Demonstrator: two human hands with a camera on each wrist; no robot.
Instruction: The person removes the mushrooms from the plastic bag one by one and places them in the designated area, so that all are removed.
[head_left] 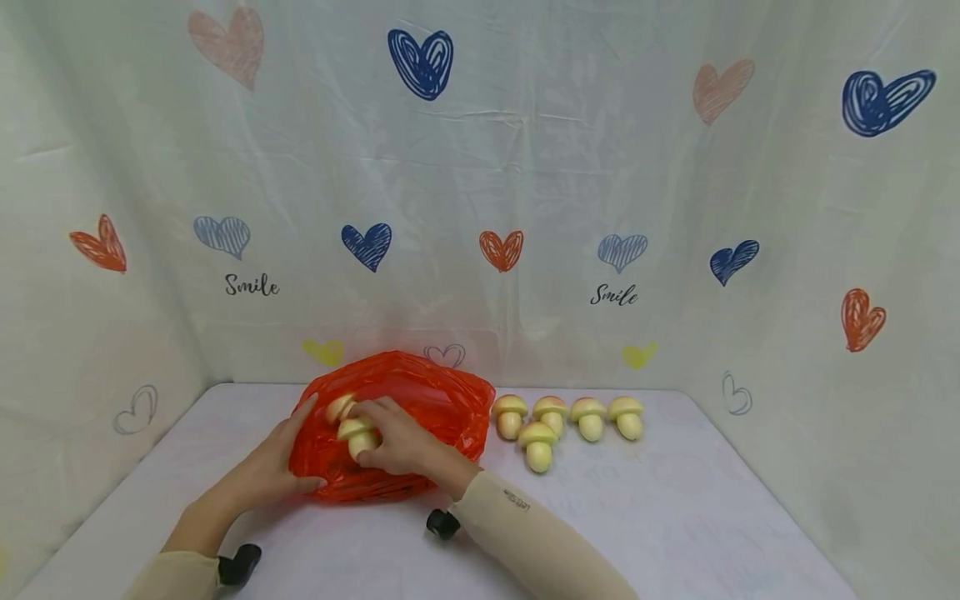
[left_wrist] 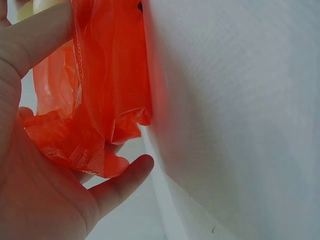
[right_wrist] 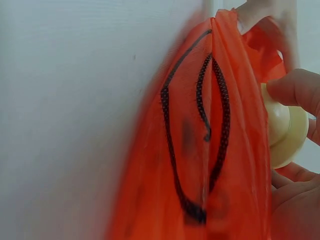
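Note:
A red plastic bag (head_left: 457,400) lies on the table, its mouth spread wide. My left hand (head_left: 270,471) holds the bag's left edge, with the thumb at the near rim; in the left wrist view folds of red plastic (left_wrist: 90,130) lie between its thumb and fingers. My right hand (head_left: 405,442) reaches over the bag and grips a pale yellow mushroom (head_left: 356,437) by its sides. Just behind that one, a second mushroom (head_left: 341,407) shows against the red plastic. The right wrist view has the held mushroom (right_wrist: 285,130) beside the bag's rim.
Several more mushrooms with pink-tinged caps stand right of the bag: four in a back row, such as this mushroom (head_left: 626,417), and one mushroom (head_left: 538,447) in front. Black printing (right_wrist: 220,100) marks the bag's near side. A heart-patterned curtain (head_left: 525,183) encloses the white table (head_left: 675,517).

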